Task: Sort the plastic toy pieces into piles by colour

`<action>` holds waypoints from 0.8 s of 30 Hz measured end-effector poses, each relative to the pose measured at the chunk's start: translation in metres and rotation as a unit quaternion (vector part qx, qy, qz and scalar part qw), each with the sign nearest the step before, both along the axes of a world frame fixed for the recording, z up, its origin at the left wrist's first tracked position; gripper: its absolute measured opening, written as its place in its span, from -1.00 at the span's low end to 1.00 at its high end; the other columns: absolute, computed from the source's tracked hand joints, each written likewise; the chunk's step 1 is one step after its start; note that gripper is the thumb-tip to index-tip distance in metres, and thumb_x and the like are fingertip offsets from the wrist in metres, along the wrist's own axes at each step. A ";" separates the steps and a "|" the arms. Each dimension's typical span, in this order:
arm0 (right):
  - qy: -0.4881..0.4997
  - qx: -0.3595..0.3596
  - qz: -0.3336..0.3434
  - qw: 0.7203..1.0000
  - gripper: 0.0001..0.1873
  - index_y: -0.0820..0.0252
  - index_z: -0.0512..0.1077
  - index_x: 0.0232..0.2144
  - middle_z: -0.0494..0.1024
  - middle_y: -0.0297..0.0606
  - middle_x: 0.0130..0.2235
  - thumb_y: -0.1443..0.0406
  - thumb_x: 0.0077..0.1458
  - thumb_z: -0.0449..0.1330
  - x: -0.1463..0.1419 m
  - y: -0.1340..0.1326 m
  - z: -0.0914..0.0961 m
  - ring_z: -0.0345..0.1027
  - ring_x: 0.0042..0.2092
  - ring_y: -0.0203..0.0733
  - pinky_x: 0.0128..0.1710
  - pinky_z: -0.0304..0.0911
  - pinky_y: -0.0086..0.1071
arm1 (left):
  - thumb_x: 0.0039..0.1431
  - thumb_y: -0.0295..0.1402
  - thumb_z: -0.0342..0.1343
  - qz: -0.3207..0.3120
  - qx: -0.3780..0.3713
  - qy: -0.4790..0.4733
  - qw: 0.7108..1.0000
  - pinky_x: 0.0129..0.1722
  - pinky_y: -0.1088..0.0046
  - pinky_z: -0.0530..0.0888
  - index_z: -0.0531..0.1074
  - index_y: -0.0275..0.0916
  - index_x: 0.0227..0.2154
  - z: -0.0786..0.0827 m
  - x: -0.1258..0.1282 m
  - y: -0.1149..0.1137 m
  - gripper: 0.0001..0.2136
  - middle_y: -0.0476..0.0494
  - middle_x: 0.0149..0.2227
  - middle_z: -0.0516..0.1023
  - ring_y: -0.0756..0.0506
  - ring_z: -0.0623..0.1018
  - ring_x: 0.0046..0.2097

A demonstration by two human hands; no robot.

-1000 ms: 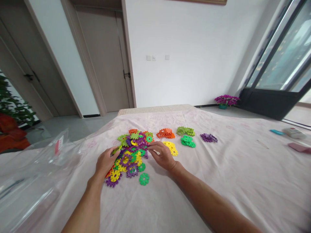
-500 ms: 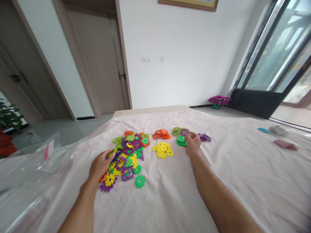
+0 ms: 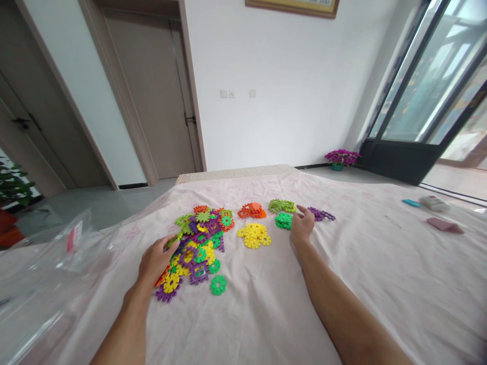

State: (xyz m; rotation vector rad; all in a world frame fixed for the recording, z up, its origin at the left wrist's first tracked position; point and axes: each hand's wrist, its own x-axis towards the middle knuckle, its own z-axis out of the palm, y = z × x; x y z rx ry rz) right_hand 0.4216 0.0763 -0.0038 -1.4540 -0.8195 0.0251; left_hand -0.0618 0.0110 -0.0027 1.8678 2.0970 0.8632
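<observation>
A mixed heap of plastic interlocking pieces (image 3: 200, 272), purple, yellow, green and orange, lies on the left of the cloth. My left hand (image 3: 157, 258) is at its left edge, fingers closed on a light green piece (image 3: 170, 243). My right hand (image 3: 303, 224) holds nothing, its fingers apart, between the green flower-shaped pieces (image 3: 283, 221) and the purple pieces (image 3: 320, 215). Beside these sit separate piles of light green pieces (image 3: 281, 205), orange pieces (image 3: 251, 210) and yellow flower-shaped pieces (image 3: 254, 236).
A pale pink cloth (image 3: 258, 314) covers the surface. Clear plastic bags (image 3: 49, 268) lie at the left. Toward the right edge are a white object (image 3: 434, 203), a blue item (image 3: 411, 203) and a folded pink cloth (image 3: 444, 225).
The purple square window piece has left my right hand and now lies with the purple pieces, which spread further right. My left hand stays at the heap.
</observation>
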 end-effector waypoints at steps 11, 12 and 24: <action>-0.379 -0.014 0.424 0.822 -0.65 0.11 0.51 -0.17 0.55 -0.22 -0.17 0.48 0.04 0.07 -0.138 -0.053 0.022 0.39 -0.11 -0.15 -0.06 0.29 -0.28 | 0.17 0.02 -0.03 -0.002 0.015 -0.002 1.000 0.03 0.34 0.39 0.46 -0.11 0.03 0.000 0.001 -0.001 -0.53 -0.12 0.06 0.53 -0.17 0.52 0.01; -0.414 -0.021 0.453 0.789 -0.63 0.09 0.49 -0.11 0.55 -0.21 -0.12 0.47 0.06 0.10 -0.147 -0.060 0.023 0.38 -0.07 -0.15 -0.02 0.28 -0.27 | 0.17 0.02 -0.02 -0.003 0.015 -0.002 1.000 0.03 0.35 0.39 0.46 -0.11 0.03 0.000 0.001 0.000 -0.53 -0.12 0.06 0.53 -0.17 0.52 0.01; -0.527 -0.054 0.508 0.680 -0.58 0.06 0.30 0.15 0.46 -0.22 0.09 0.25 0.25 0.08 -0.176 -0.080 0.026 0.16 0.20 -0.07 0.18 0.08 -0.18 | 0.18 0.02 -0.04 -0.007 0.019 -0.009 1.000 0.04 0.37 0.38 0.44 -0.11 0.03 -0.003 0.000 0.000 -0.53 -0.11 0.07 0.52 -0.16 0.51 0.04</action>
